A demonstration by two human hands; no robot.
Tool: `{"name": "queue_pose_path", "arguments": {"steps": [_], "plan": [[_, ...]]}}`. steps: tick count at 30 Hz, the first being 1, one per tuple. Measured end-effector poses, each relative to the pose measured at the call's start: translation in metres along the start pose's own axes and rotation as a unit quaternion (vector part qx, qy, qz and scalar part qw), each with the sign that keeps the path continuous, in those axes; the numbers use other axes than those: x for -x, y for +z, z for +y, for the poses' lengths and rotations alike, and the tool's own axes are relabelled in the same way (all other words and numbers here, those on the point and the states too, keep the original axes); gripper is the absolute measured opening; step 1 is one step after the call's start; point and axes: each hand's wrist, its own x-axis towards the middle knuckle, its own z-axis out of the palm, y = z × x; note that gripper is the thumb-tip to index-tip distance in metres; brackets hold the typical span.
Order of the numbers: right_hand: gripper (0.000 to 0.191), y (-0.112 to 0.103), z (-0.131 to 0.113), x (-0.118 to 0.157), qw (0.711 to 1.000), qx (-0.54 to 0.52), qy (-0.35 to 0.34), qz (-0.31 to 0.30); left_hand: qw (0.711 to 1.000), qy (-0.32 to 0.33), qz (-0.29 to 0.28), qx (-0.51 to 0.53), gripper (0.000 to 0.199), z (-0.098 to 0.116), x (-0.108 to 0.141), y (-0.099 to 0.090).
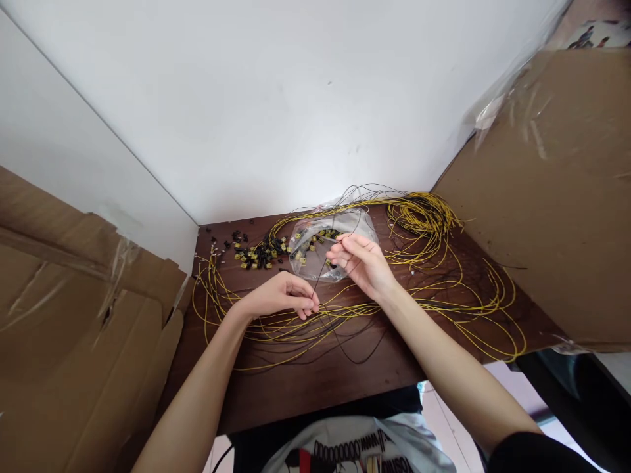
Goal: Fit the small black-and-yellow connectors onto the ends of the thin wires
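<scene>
A thin black wire (323,268) runs between my two hands above the tabletop. My left hand (286,295) is closed on its lower stretch, fingertips pinched together. Higher and to the right, my right hand (359,263) pinches the upper part of the same wire between thumb and finger. Beneath both hands lies a long bundle of yellow and black wires (434,304). Behind my right hand is a clear plastic bag (323,266) with yellow and black connectors. More such connectors (259,255) are heaped to its left, with wires attached.
A coil of yellow wire (424,217) lies at the back right of the brown table (315,394). Small black parts (239,235) are scattered at the back left. Cardboard (557,197) stands on the right, more cardboard (83,328) on the left. A white wall (296,98) closes the back.
</scene>
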Motion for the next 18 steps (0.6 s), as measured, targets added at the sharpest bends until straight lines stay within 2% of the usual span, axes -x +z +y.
{"name": "queue_pose_path", "arguments": {"steps": [6, 10, 13, 18], "plan": [[0.006, -0.007, -0.01, -0.004, 0.993, -0.106, -0.033, 0.049, 1.0, 0.0, 0.001, -0.004, 0.021, -0.001, -0.001, 0.002], [0.004, -0.006, 0.0, -0.004, 0.985, -0.165, 0.013, 0.051, 1.0, 0.003, -0.005, -0.006, 0.022, -0.003, -0.002, 0.001], [0.006, -0.004, 0.016, -0.005, 0.986, -0.157, 0.048, 0.021, 1.0, 0.004, -0.012, -0.008, 0.023, -0.006, -0.003, 0.0], [0.008, -0.004, 0.036, -0.008, 0.994, -0.096, 0.054, -0.018, 1.0, 0.009, -0.022, -0.009, 0.026, -0.008, -0.002, -0.003]]}}
